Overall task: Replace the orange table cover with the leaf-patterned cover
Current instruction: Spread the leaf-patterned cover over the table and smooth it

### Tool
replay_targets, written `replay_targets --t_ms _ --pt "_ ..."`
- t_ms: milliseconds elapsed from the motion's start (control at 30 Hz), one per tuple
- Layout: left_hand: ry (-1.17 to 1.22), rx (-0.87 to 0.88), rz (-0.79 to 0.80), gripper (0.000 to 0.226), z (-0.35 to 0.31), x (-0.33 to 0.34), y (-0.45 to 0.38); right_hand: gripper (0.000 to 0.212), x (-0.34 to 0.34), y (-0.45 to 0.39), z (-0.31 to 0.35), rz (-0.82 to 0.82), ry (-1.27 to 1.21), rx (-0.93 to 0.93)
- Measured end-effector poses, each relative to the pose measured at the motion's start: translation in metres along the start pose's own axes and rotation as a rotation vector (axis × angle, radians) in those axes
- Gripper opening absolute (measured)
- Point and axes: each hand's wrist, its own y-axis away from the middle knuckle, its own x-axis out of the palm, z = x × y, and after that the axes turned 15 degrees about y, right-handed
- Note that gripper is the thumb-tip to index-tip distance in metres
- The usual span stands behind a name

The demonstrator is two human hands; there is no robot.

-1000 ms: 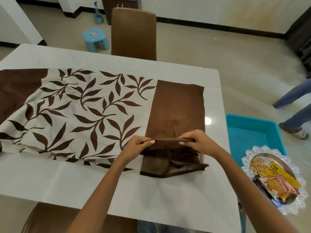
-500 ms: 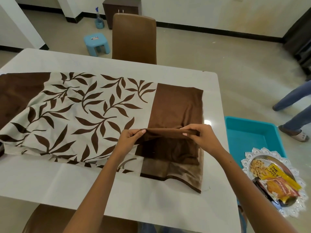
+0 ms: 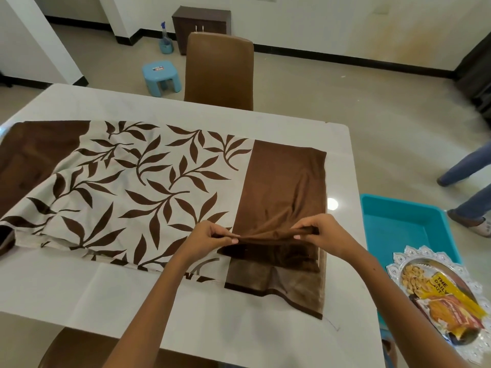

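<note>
The leaf-patterned cover (image 3: 138,187), cream with brown leaves and plain brown end bands, lies partly folded across the white table (image 3: 265,330). My left hand (image 3: 212,239) and my right hand (image 3: 318,232) pinch a fold of the cover's right brown band and hold it a little above the table. Under the lifted fold a lower layer of the cover spreads toward the near edge. No orange cover is in view.
A brown chair (image 3: 219,70) stands at the table's far side, another chair back (image 3: 77,349) at the near side. A teal tub (image 3: 403,227) and a silver tray of snack packets (image 3: 443,301) sit to the right. A person's legs (image 3: 467,181) stand beyond the tub. A blue stool (image 3: 160,77) is on the floor.
Both hands have raised the brown fold and drawn it away from me. The lower layer beneath it has unfolded and spread toward the near edge.
</note>
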Motion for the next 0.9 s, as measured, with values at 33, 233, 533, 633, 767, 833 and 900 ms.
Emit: replay_targets --t_ms 33,233,533,633,767,833,900 --pt "-0.027 -0.014 0.013 0.013 0.001 -0.001 0.000 0.015 -0.001 -0.003 0.000 0.022 0.003 0.002" --pt "-0.372 -0.015 -0.091 0.014 0.001 0.000 -0.007 0.010 -0.015 -0.034 0.003 0.256 0.059 -0.063" --pt "-0.489 0.147 -0.443 0.016 -0.006 0.006 -0.026 0.012 -0.029 -0.109 0.012 0.445 -0.016 -0.151" --pt "-0.478 0.193 -0.557 0.015 -0.014 0.002 -0.043 0.012 -0.042 -0.144 0.014 0.448 0.054 -0.136" --pt "-0.572 0.386 -0.796 0.030 -0.030 -0.004 -0.081 0.014 -0.063 -0.211 -0.003 -0.230 -0.525 0.428" --pt "-0.766 0.495 -0.832 0.045 -0.035 -0.002 -0.097 0.026 -0.078 -0.235 -0.018 -0.618 -0.535 0.726" --pt "-0.824 0.523 -0.745 0.054 -0.025 0.009 -0.104 0.051 -0.074 -0.239 -0.028 -0.651 -0.201 0.833"
